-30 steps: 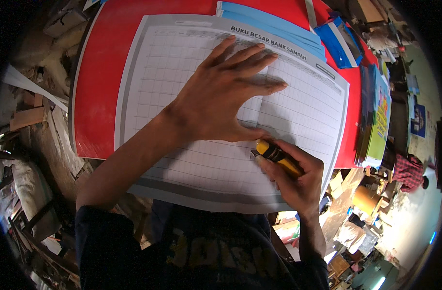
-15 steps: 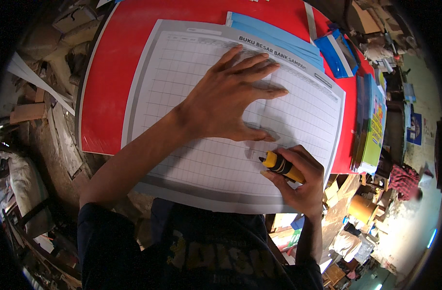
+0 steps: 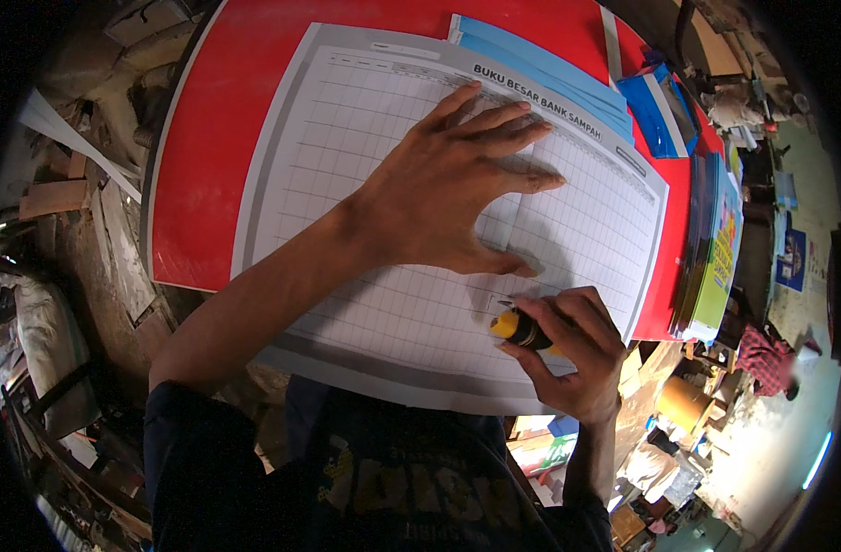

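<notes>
A large white ledger sheet [image 3: 347, 120] with a grey border and printed grid lies tilted on the red tabletop [image 3: 195, 202]. My left hand [image 3: 448, 193] rests across its middle, fingers spread and thumb apart, holding nothing. Below and right of that thumb, my right hand [image 3: 581, 354] closes around a chunky yellow-and-black tool [image 3: 522, 328], its exact kind unclear. The tool's front end points left, low over the sheet, beside a small dark mark. Fingers cover much of its body. I cannot tell whether the tip touches the paper.
Light-blue papers [image 3: 540, 74] stick out under the sheet's far edge. A blue box [image 3: 658, 110] sits at the far right, with a stack of colourful booklets [image 3: 715, 248] along the right edge. Cluttered goods and an orange-brown round container [image 3: 685, 402] stand beyond the table.
My right hand has shifted slightly right and down, and turned the tool so its front end shows differently. My left hand stays spread on the sheet.
</notes>
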Motion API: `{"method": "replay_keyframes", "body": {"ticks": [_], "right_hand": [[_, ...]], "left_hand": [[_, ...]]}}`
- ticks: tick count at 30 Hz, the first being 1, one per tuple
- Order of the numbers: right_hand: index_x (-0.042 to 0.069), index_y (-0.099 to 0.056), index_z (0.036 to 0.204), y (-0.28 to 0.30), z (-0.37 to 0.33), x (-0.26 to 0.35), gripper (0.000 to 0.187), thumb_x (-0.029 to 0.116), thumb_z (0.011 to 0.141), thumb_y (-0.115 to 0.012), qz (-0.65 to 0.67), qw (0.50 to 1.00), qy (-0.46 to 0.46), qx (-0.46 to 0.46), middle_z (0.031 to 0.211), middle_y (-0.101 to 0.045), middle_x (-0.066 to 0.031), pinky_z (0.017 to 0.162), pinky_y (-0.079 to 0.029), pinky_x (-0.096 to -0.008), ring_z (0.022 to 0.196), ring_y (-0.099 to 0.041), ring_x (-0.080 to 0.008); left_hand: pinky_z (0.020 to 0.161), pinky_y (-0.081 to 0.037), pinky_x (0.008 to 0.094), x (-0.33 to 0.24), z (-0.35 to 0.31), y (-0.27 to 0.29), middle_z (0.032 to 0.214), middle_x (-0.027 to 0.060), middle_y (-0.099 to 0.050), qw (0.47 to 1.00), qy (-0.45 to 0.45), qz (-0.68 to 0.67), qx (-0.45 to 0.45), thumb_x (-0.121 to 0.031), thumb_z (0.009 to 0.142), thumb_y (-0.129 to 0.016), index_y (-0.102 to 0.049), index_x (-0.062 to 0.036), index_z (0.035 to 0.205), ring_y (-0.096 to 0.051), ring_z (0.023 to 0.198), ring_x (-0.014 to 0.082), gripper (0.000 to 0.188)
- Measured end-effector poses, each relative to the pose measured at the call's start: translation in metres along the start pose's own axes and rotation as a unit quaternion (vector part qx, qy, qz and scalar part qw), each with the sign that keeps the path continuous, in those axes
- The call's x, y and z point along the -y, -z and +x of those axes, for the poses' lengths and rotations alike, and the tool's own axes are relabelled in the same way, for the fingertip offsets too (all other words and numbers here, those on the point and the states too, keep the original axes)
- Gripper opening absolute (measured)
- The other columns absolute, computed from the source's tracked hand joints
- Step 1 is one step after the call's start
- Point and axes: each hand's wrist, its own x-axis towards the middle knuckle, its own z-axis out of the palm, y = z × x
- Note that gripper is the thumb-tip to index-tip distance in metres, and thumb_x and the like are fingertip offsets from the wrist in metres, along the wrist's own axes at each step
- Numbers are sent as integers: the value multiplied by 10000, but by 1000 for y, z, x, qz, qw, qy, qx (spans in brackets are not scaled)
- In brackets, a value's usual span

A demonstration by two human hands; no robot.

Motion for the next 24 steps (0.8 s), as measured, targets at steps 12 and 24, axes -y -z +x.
{"method": "replay_keyframes", "body": {"ticks": [12, 24], "right_hand": [[46, -794, 1106, -17, 1, -7, 527, 94, 606, -952, 70, 997, 21, -21, 1016, -692, -105, 738, -614, -333, 882, -713, -235], [112, -804, 1112, -30, -7, -3, 485, 201, 651, -928, 47, 996, -5, -79, 1035, -693, -42, 690, -603, -336, 820, -689, -207]], "left_hand": [[1309, -98, 522, -1, 1, 1, 1635, 74, -414, 1000, -2, -14, 3, -712, 766, -761, -612, -304, 1441, -291, 1558, 249, 803], [1318, -118, 513, -3, 1, 2, 1591, 67, -472, 1000, -5, 20, 4, -762, 757, -740, -645, -305, 1404, -347, 1532, 244, 798]]}}
